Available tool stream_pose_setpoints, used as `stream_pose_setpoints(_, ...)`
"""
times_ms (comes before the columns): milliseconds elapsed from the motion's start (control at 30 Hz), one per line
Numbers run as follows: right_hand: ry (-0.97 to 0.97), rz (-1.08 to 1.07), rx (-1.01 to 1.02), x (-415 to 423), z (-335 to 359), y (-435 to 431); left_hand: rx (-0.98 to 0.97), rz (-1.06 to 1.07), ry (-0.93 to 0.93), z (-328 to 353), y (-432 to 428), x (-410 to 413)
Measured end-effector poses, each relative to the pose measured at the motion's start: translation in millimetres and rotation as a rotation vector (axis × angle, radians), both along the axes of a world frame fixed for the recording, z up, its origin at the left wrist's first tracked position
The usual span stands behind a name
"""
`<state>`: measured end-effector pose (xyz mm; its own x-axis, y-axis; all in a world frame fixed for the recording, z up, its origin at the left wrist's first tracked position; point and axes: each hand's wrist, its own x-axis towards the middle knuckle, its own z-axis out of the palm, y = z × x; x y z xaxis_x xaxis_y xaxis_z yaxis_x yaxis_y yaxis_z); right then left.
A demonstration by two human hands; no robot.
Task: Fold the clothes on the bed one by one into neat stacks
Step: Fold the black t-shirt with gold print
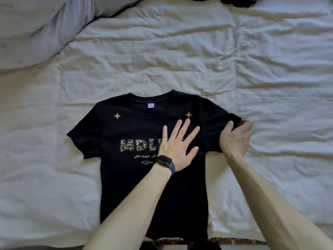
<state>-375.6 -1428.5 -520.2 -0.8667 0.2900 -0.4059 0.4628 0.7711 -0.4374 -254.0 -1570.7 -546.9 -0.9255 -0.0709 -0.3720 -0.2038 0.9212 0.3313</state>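
The bed fills the view, covered by one creased white sheet. One grey duvet is bunched at the far left, and a dark heap of clothing shows at the far edge, right of centre, too cut off to count.

One black T-shirt lies flat and face up on the near middle of the sheet, collar on the far side and hem at the near edge of the bed. Both short sleeves are spread out, the left sleeve lying free.

Two bare forearms reach in from the near edge. The left hand lies palm down on the shirt's chest, right of centre, covering the end of the leopard-print lettering. Its fingers are straight and fanned wide, pressing the cloth and gripping nothing.

The right hand is at the cuff of the right sleeve, wrist bent inward. Its thumb lies on top of the cloth and its curled fingers close on the cuff, pinching it; the fingertips are blurred.

One dark watch sits on the left wrist.

Two gold stars mark the chest, one left and one right, the right one just beyond the left hand's fingertips. One small white label shows inside the collar.
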Motion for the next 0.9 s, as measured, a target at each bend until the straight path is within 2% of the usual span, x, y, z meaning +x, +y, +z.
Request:
stream_pose_setpoints(67,0.117,0.061,0.068,14.9,10.0,-16.8,0.048,0.139,0.117,12.8,-15.3,13.4)
stream_pose_setpoints(133,0.211,0.245,0.055,39.8,19.6,-39.6,0.023,0.4,0.237,24.4,-37.6,40.5)
stream_pose_setpoints(267,0.291,0.738,-0.101,88.5,24.6,-108.5,-0.12,1.138,0.434,42.6,-96.6,106.9)
stream_pose_setpoints(333,0.194,0.954,-0.16,103.9,29.7,-155.1,0.019,1.489,0.396,44.2,-129.4,132.3)
stream_pose_setpoints(400,0.14,1.15,-0.181,112.8,34.0,-205.0,0.275,1.654,0.306,47.5,-157.1,145.0)
stream_pose_setpoints(533,0.097,1.496,-0.146,118.0,37.6,-301.2,0.547,1.639,0.099,54.1,-195.1,147.3)
stream_pose_setpoints(633,-0.117,1.626,-0.03,112.6,31.6,-352.1,0.587,1.485,-0.017,51.7,-210.4,150.6)
stream_pose_setpoints(700,-0.169,1.676,0.058,107.3,26.4,-372.4,0.597,1.439,-0.029,49.1,-215.0,156.1)
stream_pose_setpoints(900,0.098,1.534,-0.019,115.9,18.1,-380.3,0.563,1.483,0.025,42.4,-218.4,164.6)
